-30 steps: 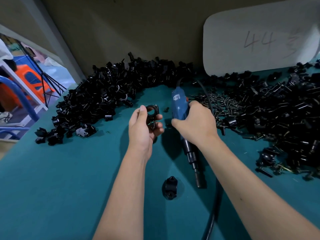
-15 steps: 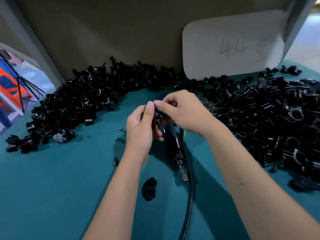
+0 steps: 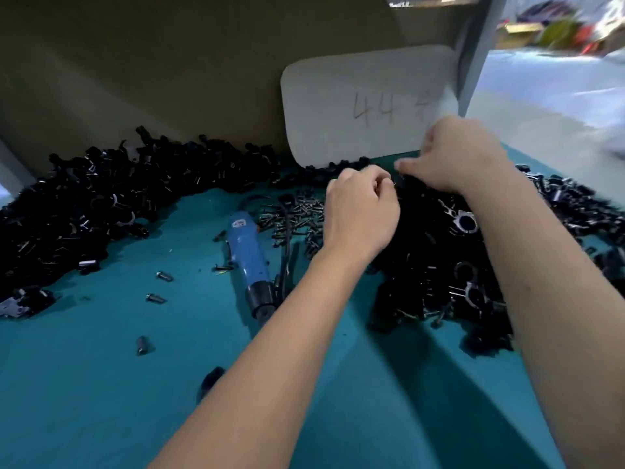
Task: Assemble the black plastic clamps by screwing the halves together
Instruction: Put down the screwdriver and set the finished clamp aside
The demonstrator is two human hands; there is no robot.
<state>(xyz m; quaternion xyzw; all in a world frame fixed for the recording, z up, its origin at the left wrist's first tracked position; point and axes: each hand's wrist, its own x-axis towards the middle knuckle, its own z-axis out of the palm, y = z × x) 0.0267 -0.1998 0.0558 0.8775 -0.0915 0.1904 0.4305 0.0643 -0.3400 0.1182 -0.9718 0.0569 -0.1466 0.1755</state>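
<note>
Left hand point(image 3: 360, 211): our fingers curled at frame centre; we couldn't tell what they held.
Right hand point(image 3: 458, 154): our fingertips pinched together above the heaped black plastic clamp halves point(image 3: 439, 252); contents unclear.

Two bare forearms, left hand point(image 3: 360, 211) and right hand point(image 3: 456, 157) ungloved, sleeveless.

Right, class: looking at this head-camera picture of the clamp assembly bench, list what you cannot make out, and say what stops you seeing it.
- What the left hand holds, if anything: head view, its curled fingers face away.
- The right hand fingertips: motion blur.
- The screwdriver tip: covered by the left forearm.
- The second mark after "44" on the white board: faint, partly behind the right hand.
- The background at top right: smeared by camera motion.
</note>
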